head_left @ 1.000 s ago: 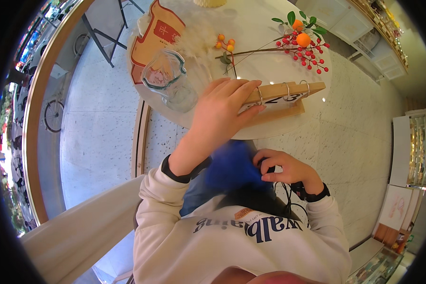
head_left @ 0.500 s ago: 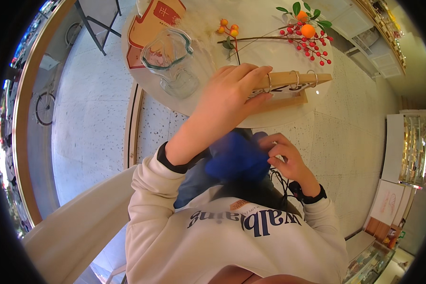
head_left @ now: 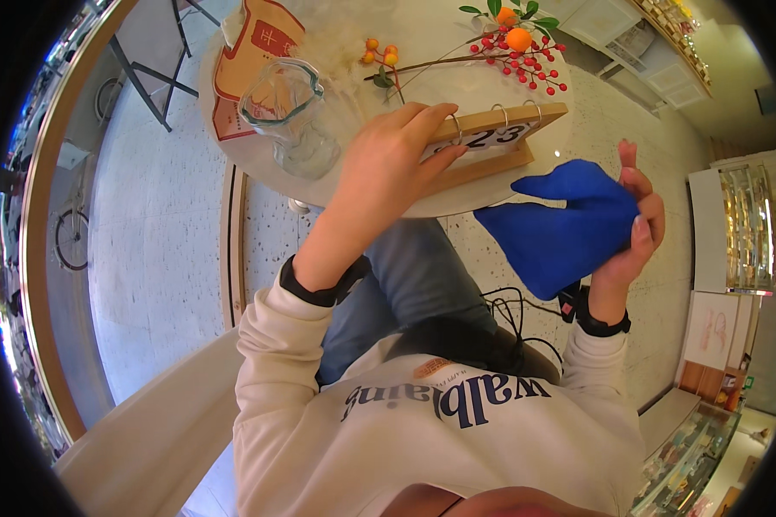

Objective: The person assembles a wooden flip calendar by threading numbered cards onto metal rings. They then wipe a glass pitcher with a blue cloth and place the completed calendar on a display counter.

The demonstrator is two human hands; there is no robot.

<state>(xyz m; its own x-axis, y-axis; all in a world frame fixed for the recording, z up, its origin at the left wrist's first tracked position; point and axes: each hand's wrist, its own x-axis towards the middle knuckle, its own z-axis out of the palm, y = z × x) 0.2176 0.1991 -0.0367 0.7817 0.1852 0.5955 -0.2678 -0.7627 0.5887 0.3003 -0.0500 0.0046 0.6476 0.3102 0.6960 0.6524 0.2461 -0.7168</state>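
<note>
Gripped at its left end by my left hand (head_left: 379,164) is a wooden desk flip calendar (head_left: 498,140) with metal rings and number cards. My thumb is on its front side and my fingers lie over the top bar. The calendar stands tilted near the front edge of the round white table (head_left: 422,26). To the right, off the table edge, my right hand (head_left: 638,233) holds a blue cloth (head_left: 569,228) by its right side. The cloth hangs spread out with two loose corners pointing left, and it is apart from the calendar.
On the table stand or lie a clear glass vase (head_left: 306,142), a red and tan paper piece (head_left: 257,56), a sprig of orange berries (head_left: 381,53) and a branch with red berries and orange fruit (head_left: 526,56). Black cables (head_left: 517,323) hang beside my lap. Display cases line the right.
My right hand has swung the blue cloth from over my lap up and to the right, and the cloth has spread out. My left hand keeps its hold on the calendar. The view has shifted slightly.
</note>
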